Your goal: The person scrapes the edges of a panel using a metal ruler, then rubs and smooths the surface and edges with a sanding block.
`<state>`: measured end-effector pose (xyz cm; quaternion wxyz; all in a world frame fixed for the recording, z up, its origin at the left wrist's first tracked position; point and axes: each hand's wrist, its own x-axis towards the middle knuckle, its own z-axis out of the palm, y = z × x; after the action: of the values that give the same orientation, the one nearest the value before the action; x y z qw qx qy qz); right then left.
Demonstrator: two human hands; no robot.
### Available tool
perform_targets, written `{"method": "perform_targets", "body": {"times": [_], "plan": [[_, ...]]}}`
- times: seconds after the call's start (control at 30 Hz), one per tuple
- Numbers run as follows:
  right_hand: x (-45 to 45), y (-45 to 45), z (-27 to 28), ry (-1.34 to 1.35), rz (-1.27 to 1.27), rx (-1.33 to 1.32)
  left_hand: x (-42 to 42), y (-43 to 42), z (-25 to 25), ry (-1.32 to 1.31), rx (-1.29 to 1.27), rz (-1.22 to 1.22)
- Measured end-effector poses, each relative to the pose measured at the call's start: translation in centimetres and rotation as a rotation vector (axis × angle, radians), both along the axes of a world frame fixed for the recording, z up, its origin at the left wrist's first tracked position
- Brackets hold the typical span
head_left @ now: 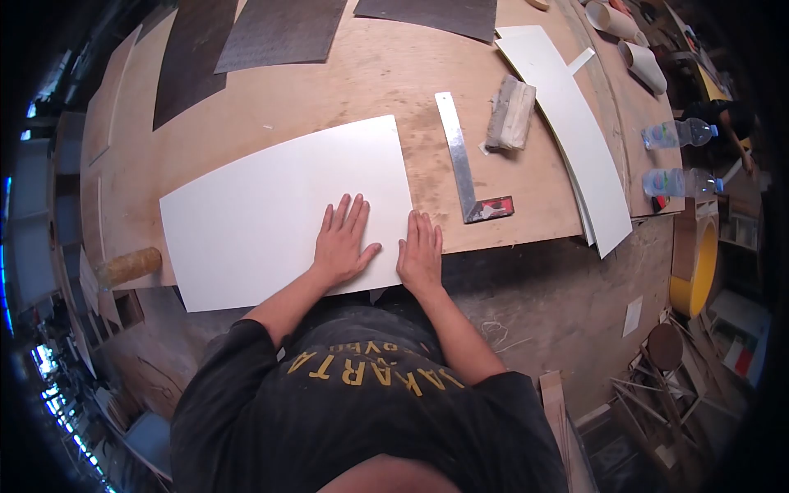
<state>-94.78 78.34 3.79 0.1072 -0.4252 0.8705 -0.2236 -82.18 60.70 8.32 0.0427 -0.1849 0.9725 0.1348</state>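
A white sheet [255,214] lies flat on the wooden table [329,107], its near edge jutting past the table's front toward my body. My left hand [344,244] rests flat on the sheet's right half, fingers stretched out and thumb apart. At the sheet's right edge lies my right hand [421,253], its fingers extended forward along that edge. To the right of it is a try square [460,164] with a metal blade and a red-marked stock. Beyond the square sits a worn block [511,113], light on one side and grey on the other.
More white sheets [567,123] are stacked at the right, overhanging the front edge. Dark sheets [279,33] lie along the back. Two plastic bottles [670,182] lie at the far right near cardboard tubes [641,67]. A tape-coloured roll [130,268] sits at the left corner.
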Motion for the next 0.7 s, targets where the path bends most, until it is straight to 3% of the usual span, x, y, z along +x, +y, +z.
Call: {"method": "perform_targets", "body": {"times": [0.7], "plan": [[-0.3,0.2,-0.2,-0.045,0.003,-0.021,-0.2,-2.5,2.6,0.003,-0.007,-0.024]]}}
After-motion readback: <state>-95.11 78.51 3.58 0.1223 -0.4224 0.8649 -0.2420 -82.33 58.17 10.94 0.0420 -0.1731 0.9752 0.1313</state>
